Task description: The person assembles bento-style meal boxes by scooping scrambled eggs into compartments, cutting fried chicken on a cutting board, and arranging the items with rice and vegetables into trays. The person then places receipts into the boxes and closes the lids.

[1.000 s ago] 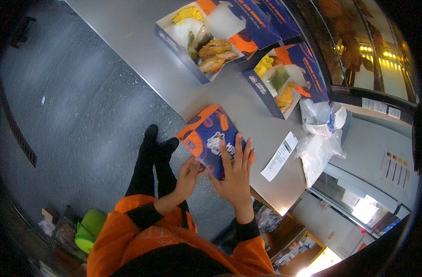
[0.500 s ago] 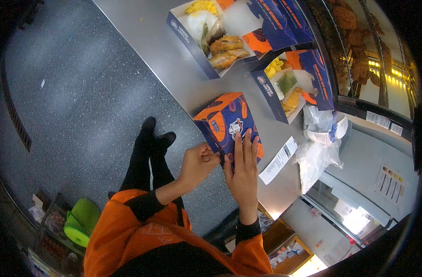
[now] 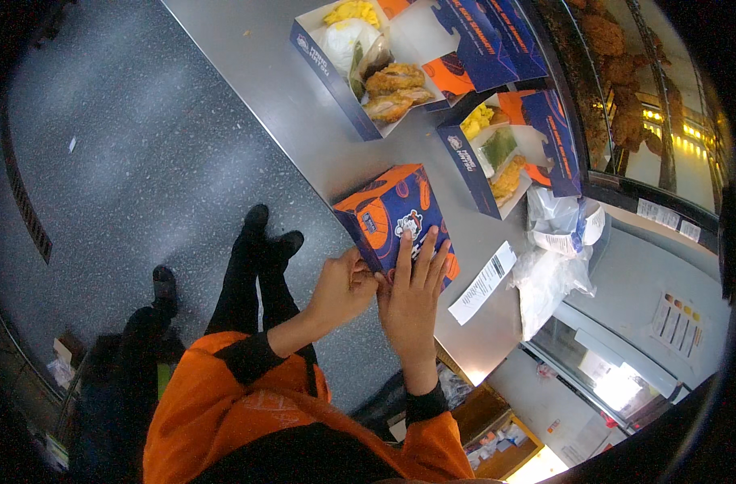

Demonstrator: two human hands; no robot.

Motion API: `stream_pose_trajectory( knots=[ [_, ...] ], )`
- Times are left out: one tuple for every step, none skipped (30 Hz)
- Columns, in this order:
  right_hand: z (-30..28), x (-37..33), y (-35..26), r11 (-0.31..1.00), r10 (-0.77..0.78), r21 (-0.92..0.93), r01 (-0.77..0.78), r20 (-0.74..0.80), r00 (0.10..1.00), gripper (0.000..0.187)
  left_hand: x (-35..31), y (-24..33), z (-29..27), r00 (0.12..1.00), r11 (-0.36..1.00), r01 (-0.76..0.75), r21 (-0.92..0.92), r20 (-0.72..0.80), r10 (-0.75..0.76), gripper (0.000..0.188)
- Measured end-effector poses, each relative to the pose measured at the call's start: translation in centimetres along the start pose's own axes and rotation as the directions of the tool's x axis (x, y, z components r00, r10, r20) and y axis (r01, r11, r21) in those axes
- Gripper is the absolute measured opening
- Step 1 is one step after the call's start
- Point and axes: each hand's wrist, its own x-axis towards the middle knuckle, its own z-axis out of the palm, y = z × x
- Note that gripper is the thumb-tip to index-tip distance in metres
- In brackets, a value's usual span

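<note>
A closed cardboard meal box [image 3: 388, 214], dark blue and orange, stands at the left edge of the steel counter. My right hand [image 3: 412, 294] lies over its lid, with the fingers stretched out and spread. At the box's near left corner is my left hand [image 3: 342, 289], its fingers curled and pinched against the edge; the fingertips are partly hidden. Farther along the counter, an open meal box [image 3: 329, 74] holds fried chicken, rice and something yellow. Right of the closed box, a smaller open meal box [image 3: 469, 168] contains similar food. A white printed slip [image 3: 482, 284] lies beside my right hand.
Crumpled clear plastic bags [image 3: 553, 278] sit at the counter's right side. Beyond them stands a glass display case [image 3: 626, 105] with fried food. Another person's dark leg and shoe [image 3: 165, 290] are at the lower left, on the speckled grey floor [image 3: 142, 145].
Both hands and the closed box have shifted slightly left. Another person's leg and shoe have come in at lower left, covering most of the green bin.
</note>
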Motion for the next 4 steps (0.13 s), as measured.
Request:
stream_pose_trajectory(
  knots=[
    [0.09,0.03,-0.07,1.000,0.005,0.006,-0.005,-0.005,1.000,0.066,0.04,-0.03,-0.07,1.000,1.000,0.003,-0.015,0.010,-0.003,0.028],
    [0.07,-0.01,-0.08,1.000,0.007,0.017,-0.007,0.011,1.000,0.068,0.03,-0.09,-0.14,1.000,0.999,0.014,-0.039,0.018,-0.013,0.030],
    [-0.13,0.03,0.05,1.000,0.008,0.027,-0.008,0.025,1.000,0.070,0.11,-0.10,-0.15,0.999,0.998,0.023,-0.063,0.027,-0.021,0.032],
    [-0.49,0.18,0.27,0.999,0.011,0.037,-0.012,0.036,0.999,0.072,0.19,0.02,-0.12,0.999,0.998,0.022,-0.058,0.034,-0.020,0.032]
  ],
)
